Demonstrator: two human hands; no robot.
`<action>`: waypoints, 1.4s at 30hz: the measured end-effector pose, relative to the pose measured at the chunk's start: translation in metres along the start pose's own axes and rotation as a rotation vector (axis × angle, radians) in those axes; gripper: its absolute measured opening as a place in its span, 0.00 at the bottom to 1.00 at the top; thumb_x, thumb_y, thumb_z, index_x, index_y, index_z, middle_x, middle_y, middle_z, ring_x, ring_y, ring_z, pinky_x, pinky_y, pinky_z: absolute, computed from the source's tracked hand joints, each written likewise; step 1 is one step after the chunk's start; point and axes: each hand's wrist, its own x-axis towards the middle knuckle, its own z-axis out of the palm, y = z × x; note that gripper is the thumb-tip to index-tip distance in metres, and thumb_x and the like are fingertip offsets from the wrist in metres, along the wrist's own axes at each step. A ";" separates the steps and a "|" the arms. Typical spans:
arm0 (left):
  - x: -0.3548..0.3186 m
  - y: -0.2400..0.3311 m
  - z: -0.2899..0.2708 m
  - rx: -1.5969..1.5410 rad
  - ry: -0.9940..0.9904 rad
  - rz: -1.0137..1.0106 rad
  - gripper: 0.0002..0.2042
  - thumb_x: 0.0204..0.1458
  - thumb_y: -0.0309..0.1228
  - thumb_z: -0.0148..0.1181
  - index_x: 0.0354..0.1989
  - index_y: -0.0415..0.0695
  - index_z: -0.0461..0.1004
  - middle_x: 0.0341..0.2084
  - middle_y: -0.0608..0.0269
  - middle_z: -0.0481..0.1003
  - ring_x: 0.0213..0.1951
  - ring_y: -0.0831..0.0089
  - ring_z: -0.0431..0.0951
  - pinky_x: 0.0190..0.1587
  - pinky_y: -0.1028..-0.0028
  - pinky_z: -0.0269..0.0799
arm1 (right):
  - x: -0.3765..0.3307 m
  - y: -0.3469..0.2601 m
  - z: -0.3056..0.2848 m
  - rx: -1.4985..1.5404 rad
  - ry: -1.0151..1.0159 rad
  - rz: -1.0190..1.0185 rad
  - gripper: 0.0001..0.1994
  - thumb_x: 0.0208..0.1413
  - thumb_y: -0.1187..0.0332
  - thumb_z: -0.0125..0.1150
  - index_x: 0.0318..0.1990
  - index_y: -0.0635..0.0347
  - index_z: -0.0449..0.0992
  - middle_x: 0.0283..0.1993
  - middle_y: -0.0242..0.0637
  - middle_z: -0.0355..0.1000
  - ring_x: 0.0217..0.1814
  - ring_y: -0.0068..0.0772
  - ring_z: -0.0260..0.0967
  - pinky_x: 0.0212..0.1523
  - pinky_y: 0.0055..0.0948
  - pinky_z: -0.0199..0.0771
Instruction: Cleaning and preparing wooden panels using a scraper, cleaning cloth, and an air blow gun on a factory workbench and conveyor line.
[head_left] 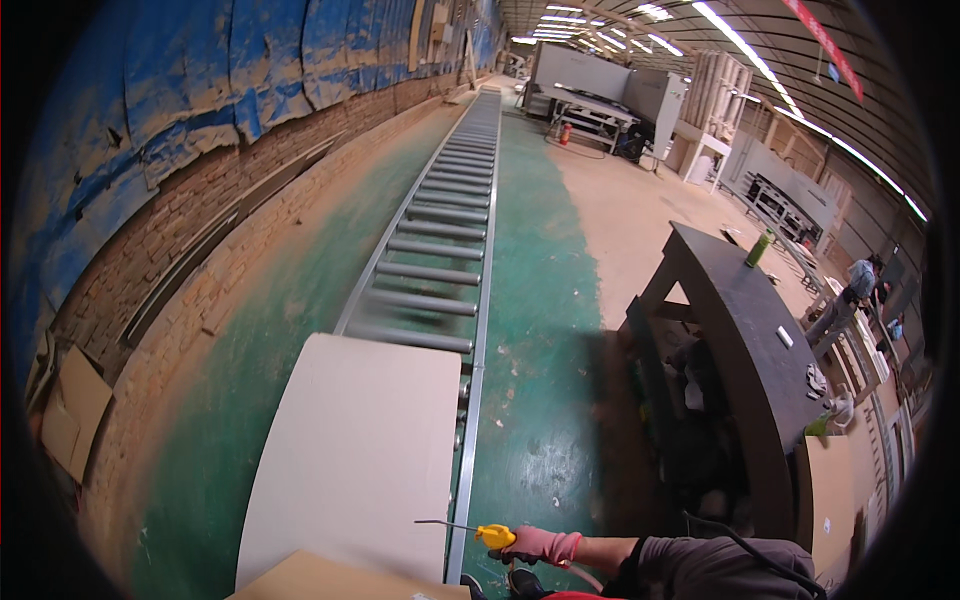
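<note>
In a pink glove, my right hand (541, 546) grips a yellow air blow gun (495, 537). The gun's thin metal nozzle points left and reaches over the right edge of a large pale flat panel (365, 430). That panel lies on the near end of a roller conveyor (448, 215), whose bare rollers run on into the distance. A brown cardboard piece (330, 580) covers part of the panel at the lower edge. A hose shows below my right wrist. My left hand is out of sight.
A dark workbench (735, 290) stands to the right, with a green bottle (758, 250) and a white cylinder (784, 337) on top. Cardboard (78, 412) leans by the brick wall at left. Two people work at far right. A red fire extinguisher (565, 134) stands beside grey machinery.
</note>
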 end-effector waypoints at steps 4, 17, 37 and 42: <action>0.015 -0.004 0.010 0.194 -0.011 -0.078 0.13 0.41 0.24 0.54 0.38 0.39 0.66 0.30 0.58 0.68 0.28 0.65 0.70 0.26 0.69 0.68 | -0.026 0.039 -0.006 -0.309 -0.104 0.069 0.20 0.44 0.51 0.55 0.31 0.61 0.75 0.29 0.40 0.73 0.31 0.36 0.70 0.35 0.35 0.67; 0.035 -0.002 0.088 0.091 -0.311 -0.059 0.13 0.40 0.16 0.52 0.37 0.35 0.68 0.31 0.55 0.70 0.36 0.62 0.70 0.37 0.66 0.69 | -0.053 0.333 0.103 -0.159 0.278 0.217 0.16 0.44 0.55 0.52 0.36 0.55 0.76 0.33 0.39 0.74 0.36 0.38 0.70 0.36 0.36 0.68; -0.158 0.012 0.137 1.080 -1.413 0.514 0.13 0.45 0.34 0.55 0.35 0.36 0.70 0.30 0.58 0.68 0.31 0.72 0.67 0.38 0.71 0.65 | -0.166 0.365 0.200 0.802 1.040 0.125 0.24 0.52 0.50 0.44 0.47 0.62 0.69 0.46 0.48 0.69 0.45 0.50 0.66 0.45 0.38 0.64; -0.212 -0.007 0.099 1.078 -1.686 0.652 0.16 0.43 0.36 0.55 0.36 0.35 0.70 0.28 0.57 0.69 0.31 0.72 0.68 0.39 0.71 0.66 | -0.215 0.377 0.235 1.118 0.952 -0.118 0.30 0.54 0.42 0.38 0.47 0.62 0.69 0.45 0.41 0.70 0.45 0.37 0.67 0.42 0.36 0.66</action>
